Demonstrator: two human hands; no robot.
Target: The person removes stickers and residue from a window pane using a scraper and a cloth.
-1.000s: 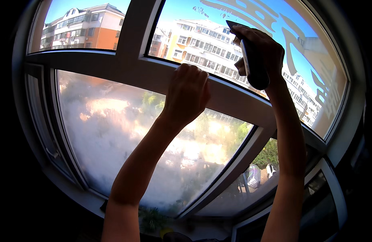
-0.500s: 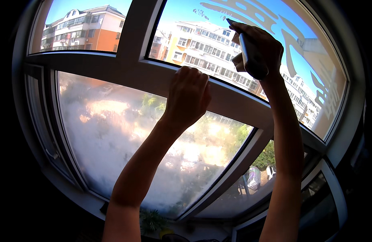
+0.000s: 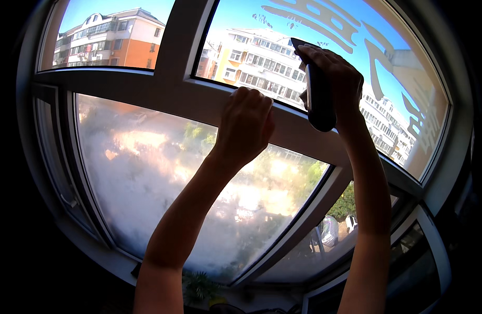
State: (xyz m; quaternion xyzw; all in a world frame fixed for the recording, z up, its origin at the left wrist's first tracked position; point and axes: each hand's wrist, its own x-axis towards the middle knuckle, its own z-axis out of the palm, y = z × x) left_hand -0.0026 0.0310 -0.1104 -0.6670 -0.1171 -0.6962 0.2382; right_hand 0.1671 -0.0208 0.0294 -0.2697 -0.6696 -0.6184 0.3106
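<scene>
My right hand [image 3: 337, 78] is raised in front of the upper right window pane [image 3: 241, 63]. Its fingers are wrapped around a dark scraper [image 3: 320, 102] with a rounded handle pointing down and a thin pointed edge at the top, seen nearly side-on; whether that edge touches the glass I cannot tell. My left hand [image 3: 244, 123] is closed at the crossbar of the window frame [image 3: 186, 97], knuckles at the bar's upper edge and fingertips hidden. Pale cut-out-like decorations [image 3: 330, 26] stick to the upper glass, right of and above the scraper.
Below the crossbar is a large cloudy pane [image 3: 162, 178]. A smaller pane with a handle [image 3: 68, 201] stands at the far left. A green plant [image 3: 199, 287] sits low near the sill. Apartment buildings [image 3: 272, 60] and trees show outside.
My right hand has moved down and slightly left with the scraper, whose handle now hangs more upright over the crossbar. My left hand stays at the crossbar.
</scene>
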